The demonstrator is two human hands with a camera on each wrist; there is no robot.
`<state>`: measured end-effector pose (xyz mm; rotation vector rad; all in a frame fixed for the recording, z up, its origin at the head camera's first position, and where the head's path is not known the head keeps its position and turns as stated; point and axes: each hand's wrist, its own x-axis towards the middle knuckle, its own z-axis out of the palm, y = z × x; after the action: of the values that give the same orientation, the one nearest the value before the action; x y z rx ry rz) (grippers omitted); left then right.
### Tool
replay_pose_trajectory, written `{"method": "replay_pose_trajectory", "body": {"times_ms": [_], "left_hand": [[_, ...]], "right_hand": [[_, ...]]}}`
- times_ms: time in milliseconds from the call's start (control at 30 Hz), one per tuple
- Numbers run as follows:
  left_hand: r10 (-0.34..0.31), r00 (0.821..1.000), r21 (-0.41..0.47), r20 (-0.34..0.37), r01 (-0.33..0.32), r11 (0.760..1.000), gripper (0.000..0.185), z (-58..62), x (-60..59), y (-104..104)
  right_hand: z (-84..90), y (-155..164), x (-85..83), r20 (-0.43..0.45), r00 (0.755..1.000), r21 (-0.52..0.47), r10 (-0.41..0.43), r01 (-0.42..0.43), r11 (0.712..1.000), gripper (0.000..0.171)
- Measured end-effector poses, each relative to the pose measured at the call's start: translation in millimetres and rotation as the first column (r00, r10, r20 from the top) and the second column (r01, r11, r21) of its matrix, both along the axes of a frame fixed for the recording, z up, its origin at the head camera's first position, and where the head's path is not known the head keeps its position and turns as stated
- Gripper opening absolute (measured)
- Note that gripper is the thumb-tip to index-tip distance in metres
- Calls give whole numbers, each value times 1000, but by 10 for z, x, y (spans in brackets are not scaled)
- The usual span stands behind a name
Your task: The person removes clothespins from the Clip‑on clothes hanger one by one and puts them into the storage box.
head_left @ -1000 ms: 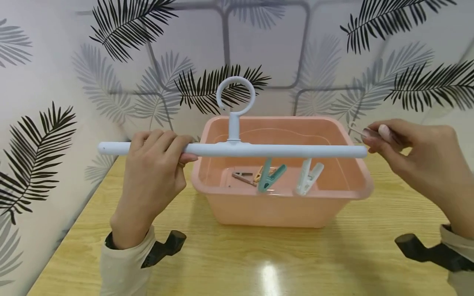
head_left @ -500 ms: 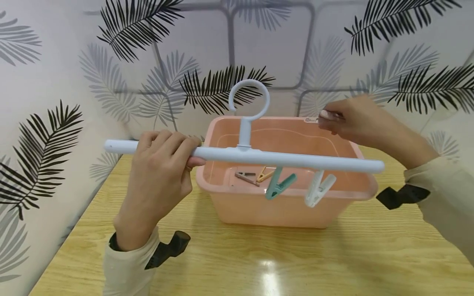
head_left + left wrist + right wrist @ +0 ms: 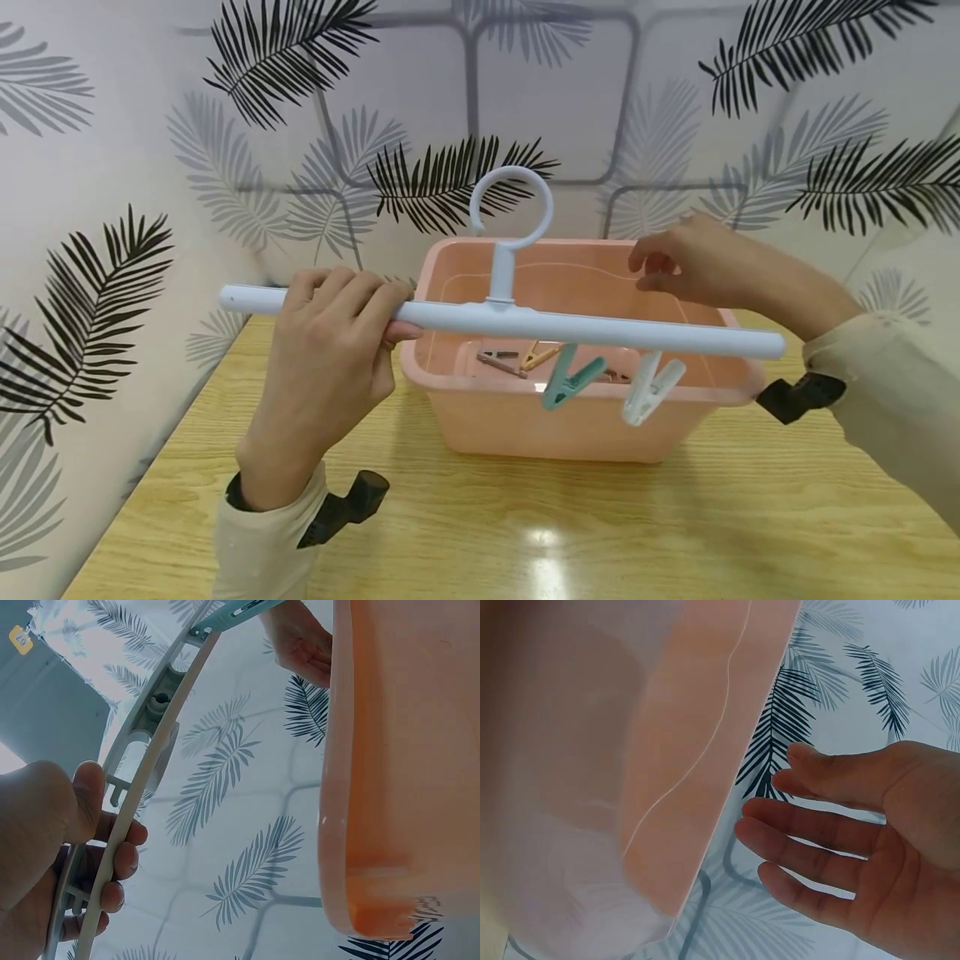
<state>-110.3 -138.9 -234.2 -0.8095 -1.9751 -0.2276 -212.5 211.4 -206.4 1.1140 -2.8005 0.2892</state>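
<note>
My left hand [image 3: 330, 350] grips the pale blue clothes hanger [image 3: 600, 327] left of its ring hook, holding the bar over the basin. Two clothespins hang from the bar: a teal one [image 3: 572, 379] and a white one [image 3: 651, 390]. My right hand [image 3: 840, 832] has its fingers loosely extended with nothing in them, by the far right rim of the pink basin [image 3: 540, 433]. Inside the basin lie a brown clothespin [image 3: 501, 360], a yellow clothespin [image 3: 536, 357] and a small brownish piece [image 3: 617, 377], partly hidden behind the teal clothespin.
The basin stands on a light wood-grain table [image 3: 450, 525]. Close behind rises a wall covering [image 3: 547, 100] with a palm-leaf pattern. A black wrist camera mount [image 3: 348, 508] sticks out from the left sleeve, and another [image 3: 802, 396] from the right.
My right hand has moved left to the basin's far rim and let go of the small item it pinched. A brownish piece now shows in the basin. The hanger has shifted right and tilted slightly.
</note>
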Motion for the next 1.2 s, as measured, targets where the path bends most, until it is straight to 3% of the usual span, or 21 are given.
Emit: {"method": "replay_pose_trajectory", "body": {"times_ms": [367,633,900,1067,1200], "left_hand": [[21,1000,11,-12,-21,1000,28,-32,-38,50],[33,999,15,-19,-33,999,33,-61,-47,92],[61,998,-1,-11,-61,998,32,-74,-51,119],[53,998,10,-22,-53,999,33,-87,-65,141],[47,998,13,-28,-47,999,39,-94,-69,158]], "right_hand": [[54,184,124,-60,998,-42,8,-11,999,12],[15,383,246,-121,987,-74,-103,94,993,15],[-92,574,401,-225,956,-182,-189,150,972,17],[-138,634,534,-224,931,-255,-288,230,939,15],[-162,690,604,-247,917,-307,-314,234,923,16]]}}
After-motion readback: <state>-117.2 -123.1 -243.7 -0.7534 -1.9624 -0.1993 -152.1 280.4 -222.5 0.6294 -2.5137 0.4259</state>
